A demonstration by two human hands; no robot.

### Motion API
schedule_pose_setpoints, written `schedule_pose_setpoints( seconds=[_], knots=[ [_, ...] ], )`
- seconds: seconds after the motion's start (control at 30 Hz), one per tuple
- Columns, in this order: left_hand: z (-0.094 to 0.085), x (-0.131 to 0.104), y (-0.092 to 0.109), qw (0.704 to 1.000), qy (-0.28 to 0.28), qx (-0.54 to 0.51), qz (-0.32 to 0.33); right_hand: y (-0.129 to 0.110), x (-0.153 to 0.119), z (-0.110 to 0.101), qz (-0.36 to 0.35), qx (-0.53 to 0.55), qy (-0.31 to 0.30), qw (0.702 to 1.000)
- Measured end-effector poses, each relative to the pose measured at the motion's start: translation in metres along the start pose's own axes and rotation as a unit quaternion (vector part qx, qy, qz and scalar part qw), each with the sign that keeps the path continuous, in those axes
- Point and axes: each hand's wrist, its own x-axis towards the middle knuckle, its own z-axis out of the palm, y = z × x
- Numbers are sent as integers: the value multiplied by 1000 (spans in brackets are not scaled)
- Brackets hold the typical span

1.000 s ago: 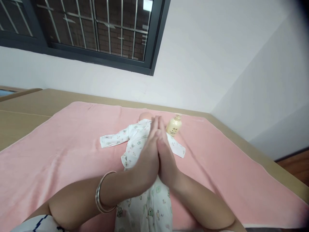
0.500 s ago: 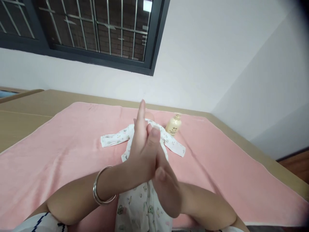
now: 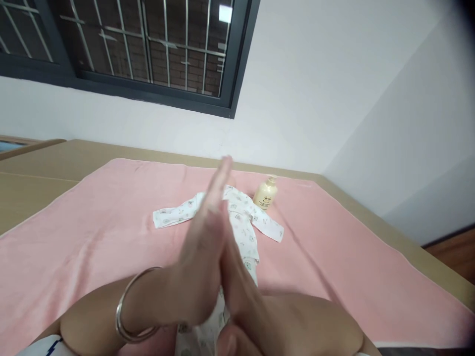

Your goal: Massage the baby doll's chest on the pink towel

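Note:
My left hand [image 3: 198, 262] is flat, fingers stretched out and pointing up and away, with a silver bangle [image 3: 119, 316] on its wrist. Palm against palm, my right hand [image 3: 239, 284] presses on it, lying lower with its fingers also straight. Nothing shows between the palms, and motion blurs both hands a little. Beneath and beyond them lies a white printed baby outfit [image 3: 243, 235] with both long sleeves spread out. My hands and forearms hide its middle and much of its lower part. Whatever lies at its collar is mostly covered by my fingers.
A pale yellow pump bottle [image 3: 265, 194] stands beside the outfit's right sleeve. The pink blanket [image 3: 326, 247] covers most of the wooden surface [image 3: 92, 153]. Behind rises a white wall [image 3: 297, 99] with a dark-framed barred window [image 3: 232, 94].
My hands have slid against each other: the right has moved down and back toward me, and the left has shifted slightly nearer. The outfit and bottle have stayed in place.

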Motion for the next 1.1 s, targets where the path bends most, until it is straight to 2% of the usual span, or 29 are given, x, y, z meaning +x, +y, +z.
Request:
schedule_pose_setpoints(
  seconds=[0.07, 0.13, 0.17, 0.2, 0.3, 0.37, 0.47, 0.53, 0.63, 0.73, 0.83, 0.93, 1.0, 1.1],
  knots=[
    [-5, 15, 1, 998, 46, -21, 37, -11, 3, -9, -79, 21, -72, 994],
    [-10, 36, -8, 992, 92, -14, 83, -17, 6, -17, -61, 23, -86, 994],
    [-13, 48, -17, 988, 119, -6, 100, -16, 9, -19, -17, 8, -44, 999],
    [-17, 61, -29, 985, 141, 1, 96, -11, 12, -19, -7, -8, 43, 999],
    [-34, 94, -85, 977, 199, 65, 37, 30, 27, -19, 28, -93, 174, 980],
    [-46, 107, -129, 964, 207, 166, -6, 70, 39, -21, 85, -150, 208, 963],
    [-60, 113, -182, 946, 195, 261, -16, 125, 52, -27, 192, -217, 158, 944],
    [-65, 110, -200, 944, 188, 271, 1, 151, 54, -31, 221, -264, 102, 933],
    [-69, 106, -208, 946, 171, 276, 8, 177, 54, -37, 221, -308, 51, 924],
    [-71, 106, -208, 941, 163, 298, 4, 190, 54, -46, 248, -318, 45, 914],
    [-72, 106, -208, 938, 152, 312, 3, 186, 54, -46, 295, -352, 48, 887],
    [-72, 104, -208, 939, 150, 308, 0, 170, 52, -30, 303, -429, 35, 850],
    [-73, 103, -207, 940, 156, 302, -7, 160, 50, -19, 264, -451, 7, 852],
    [-74, 103, -209, 940, 156, 304, -10, 160, 50, -21, 216, -414, -30, 884]
  ],
)
